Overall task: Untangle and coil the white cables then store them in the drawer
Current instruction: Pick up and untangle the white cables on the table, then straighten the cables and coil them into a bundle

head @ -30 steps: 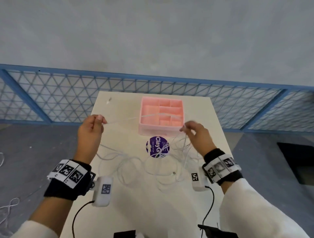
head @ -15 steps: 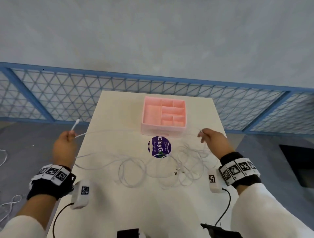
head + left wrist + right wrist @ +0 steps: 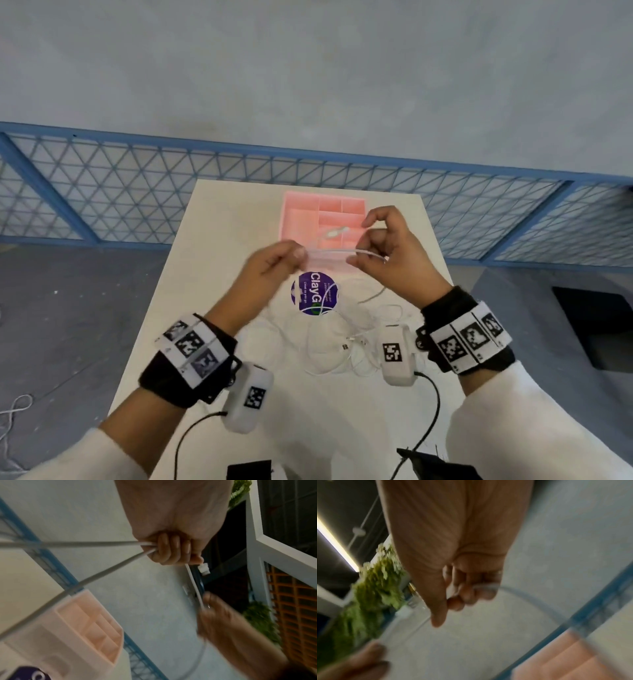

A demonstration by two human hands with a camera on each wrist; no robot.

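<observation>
- Both hands have come together since half a second ago, when they were spread wide apart with the cable stretched between them over the table.
- Head view: the left hand (image 3: 270,265) and the right hand (image 3: 390,246) are raised close to each other above the near edge of the pink drawer (image 3: 298,219), which sits at the far end of the white table (image 3: 219,240).
- Head view: a short span of white cable (image 3: 337,251) runs between them; the left hand pinches it at its fingertips, and the right hand holds it with curled fingers, a white plug end sticking up just above the span.
- Head view: the loose tangle of cables (image 3: 342,339) lies on the table near the person, beside a purple round sticker (image 3: 313,293).
- Left wrist view: the left hand (image 3: 173,547) has its fingers curled tight round two cable strands (image 3: 102,566) that lead off to the left, one passing over the drawer (image 3: 82,626); a plug tip shows past the fingers.
- Right wrist view: blurred, yet the right hand (image 3: 462,585) shows its fingers curled round the cable (image 3: 522,597), which arcs away to the right toward the drawer (image 3: 565,660).
</observation>
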